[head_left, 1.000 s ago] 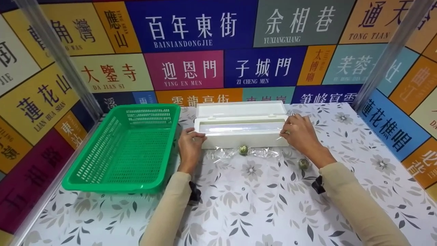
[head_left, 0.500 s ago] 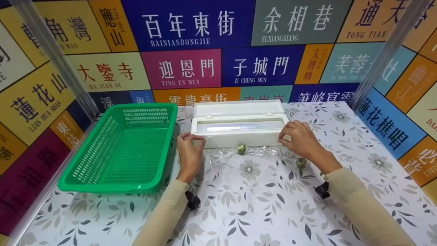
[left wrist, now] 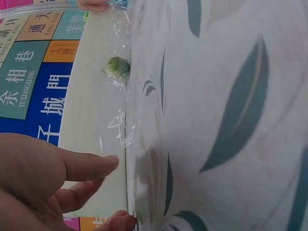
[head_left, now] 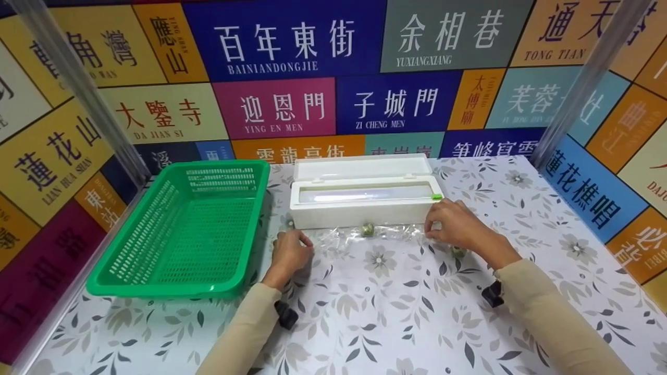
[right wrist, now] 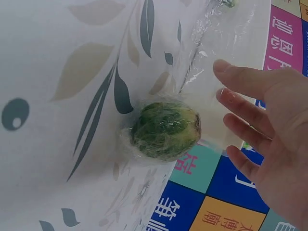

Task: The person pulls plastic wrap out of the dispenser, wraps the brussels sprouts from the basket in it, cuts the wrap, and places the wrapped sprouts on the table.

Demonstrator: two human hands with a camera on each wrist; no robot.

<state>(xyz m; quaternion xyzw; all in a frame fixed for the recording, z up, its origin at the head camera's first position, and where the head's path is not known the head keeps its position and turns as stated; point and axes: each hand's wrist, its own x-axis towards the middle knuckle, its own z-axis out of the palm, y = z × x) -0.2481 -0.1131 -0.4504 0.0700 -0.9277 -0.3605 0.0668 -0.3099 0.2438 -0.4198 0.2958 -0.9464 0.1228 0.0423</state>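
A white cling film dispenser box stands with its lid raised, a green slider at the right end of its front edge. A crumpled strip of clear film lies along its foot, with a Brussels sprout on it. My left hand is by the film's left end, thumb and fingers apart, holding nothing visible. At the box's right front corner is my right hand; its fingers are spread and hold nothing in the right wrist view. Beneath it sits a film-wrapped Brussels sprout, partly hidden in the head view.
A green perforated plastic basket stands left of the box. The table has a leaf-patterned white cloth. Behind rises a colourful lettered panel, with clear upright posts at the corners.
Both hands have come down from the box's top front edge toward the table, the left one moving away from the box. The green slider at the right end now shows.
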